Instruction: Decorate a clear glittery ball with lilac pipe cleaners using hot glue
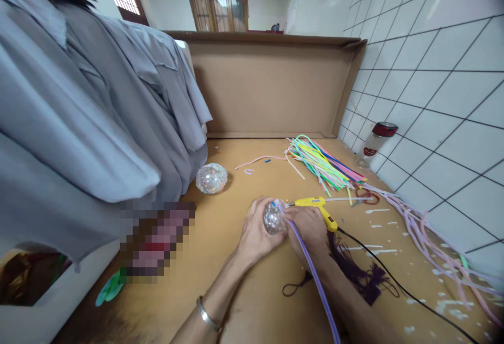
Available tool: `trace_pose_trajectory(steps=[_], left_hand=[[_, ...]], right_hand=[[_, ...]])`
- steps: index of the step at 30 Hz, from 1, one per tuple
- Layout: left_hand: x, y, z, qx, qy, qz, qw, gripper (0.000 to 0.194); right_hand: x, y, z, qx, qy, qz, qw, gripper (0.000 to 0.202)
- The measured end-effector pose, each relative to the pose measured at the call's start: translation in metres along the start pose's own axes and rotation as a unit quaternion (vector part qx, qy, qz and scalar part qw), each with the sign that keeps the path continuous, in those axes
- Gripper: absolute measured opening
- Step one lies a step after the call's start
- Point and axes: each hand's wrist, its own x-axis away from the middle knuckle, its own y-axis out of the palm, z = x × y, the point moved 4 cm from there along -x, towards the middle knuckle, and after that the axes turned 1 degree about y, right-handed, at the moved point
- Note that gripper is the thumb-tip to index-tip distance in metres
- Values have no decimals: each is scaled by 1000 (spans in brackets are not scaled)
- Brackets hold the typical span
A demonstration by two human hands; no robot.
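While left fingers (258, 210) cup the clear faceted ball (271, 220) at five o'clock and right fingers (296, 215) pinch the purple chenille stem (314, 270), steady support should keep its one-o'clock contact aligned.

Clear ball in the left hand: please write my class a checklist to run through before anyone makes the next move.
1. Left hand supports the clear ball: ok, fingers around its side.
2. Purple strip reaches the ball: ok, its upper end is there, beside the right hand.
3. Yellow glue gun loaded: ok, a translucent stick sticks out behind it.
4. Glue gun hot: cannot tell.
5. Tabletop free of marks: not ok, white streaks show towards the right.
6. Second clear ball within view: ok, on the tabletop.
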Motion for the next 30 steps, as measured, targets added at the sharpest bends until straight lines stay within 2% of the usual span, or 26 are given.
trace_pose_trajectory(steps=[11, 17, 30], left_hand=[[2, -3, 4, 10, 38, 5, 999, 63], [5, -2, 5, -7, 85, -4, 996, 59], [6, -1, 3, -4, 73, -54, 996, 54]], right_hand=[[-6, -6, -6, -10, -18, 27, 999, 17], [-5, -5, -7, -6, -18, 31, 999, 17], [-4, -3, -6, -11, -14, 32, 999, 16]])
